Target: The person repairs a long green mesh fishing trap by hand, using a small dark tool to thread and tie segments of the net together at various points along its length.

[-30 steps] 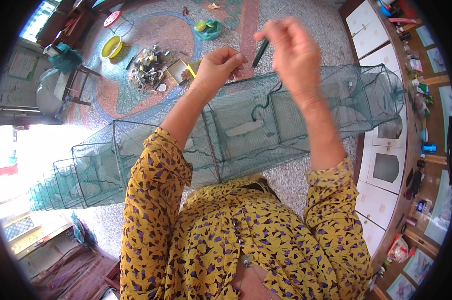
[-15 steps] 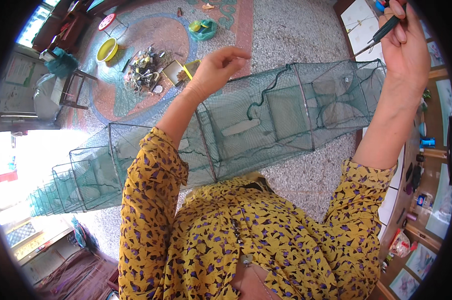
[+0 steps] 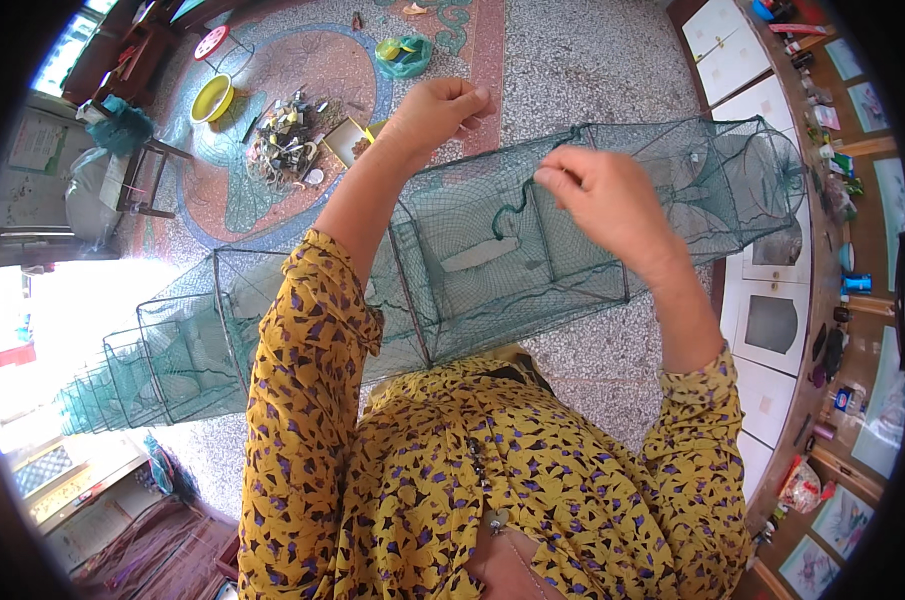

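Note:
A long green mesh net trap (image 3: 462, 300) with dark frames stretches across the view in front of me. My left hand (image 3: 442, 115) is raised over its far edge, fingers curled and thumb near the index finger; whatever is between them is too small to make out. Lower and to the right, my right hand (image 3: 597, 200) is over the netting, thumb and index finger pinched, with anything held hidden or too fine to see. A dark green cord (image 3: 512, 208) runs down the netting beside it. The dark tool seen earlier is not visible in either hand.
Beyond the trap lie a pile of small parts (image 3: 282, 145), an open box (image 3: 344, 140), a yellow basin (image 3: 212, 97) and a bag (image 3: 402, 57). A stool (image 3: 212, 45) is at back left; a wooden bench (image 3: 147, 175) stands left. White cabinets (image 3: 767, 335) with cluttered tops line the right.
My right hand swung up to the far right with a dark slender tool, then came back down-left over the netting, the tool no longer visible. My left hand moved slightly up.

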A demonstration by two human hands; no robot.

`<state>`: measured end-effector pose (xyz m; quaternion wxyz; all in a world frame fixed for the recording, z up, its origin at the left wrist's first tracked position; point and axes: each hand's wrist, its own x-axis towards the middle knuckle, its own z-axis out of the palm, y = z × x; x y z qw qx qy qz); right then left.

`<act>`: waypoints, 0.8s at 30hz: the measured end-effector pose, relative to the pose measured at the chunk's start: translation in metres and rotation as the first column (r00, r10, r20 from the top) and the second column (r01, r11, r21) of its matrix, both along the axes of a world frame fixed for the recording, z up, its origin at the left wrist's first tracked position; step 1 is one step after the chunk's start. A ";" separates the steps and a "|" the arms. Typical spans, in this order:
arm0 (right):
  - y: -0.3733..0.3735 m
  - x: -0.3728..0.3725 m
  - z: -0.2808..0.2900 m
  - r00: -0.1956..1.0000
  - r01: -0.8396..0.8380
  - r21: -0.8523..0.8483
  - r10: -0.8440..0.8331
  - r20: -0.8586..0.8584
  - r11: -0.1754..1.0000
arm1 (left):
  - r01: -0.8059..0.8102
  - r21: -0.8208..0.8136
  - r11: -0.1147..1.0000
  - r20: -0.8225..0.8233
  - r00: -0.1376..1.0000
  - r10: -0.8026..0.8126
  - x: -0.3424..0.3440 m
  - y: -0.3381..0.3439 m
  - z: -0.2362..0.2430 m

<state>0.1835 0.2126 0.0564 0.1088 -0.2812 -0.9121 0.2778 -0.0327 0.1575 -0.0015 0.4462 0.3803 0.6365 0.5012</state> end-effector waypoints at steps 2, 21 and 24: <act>-0.003 -0.002 -0.019 0.995 0.023 0.119 -0.034 0.089 0.993 | -0.037 -0.001 0.999 0.108 0.993 0.037 0.001 0.001 -0.002; -0.003 -0.032 -0.055 0.988 0.153 0.170 -0.150 -0.031 0.974 | 0.013 -0.133 0.991 0.084 0.996 -0.001 0.010 -0.001 -0.014; -0.003 -0.031 -0.055 0.990 0.139 0.141 -0.136 -0.030 0.980 | 0.043 -0.130 0.991 0.052 0.998 -0.037 0.012 -0.001 -0.019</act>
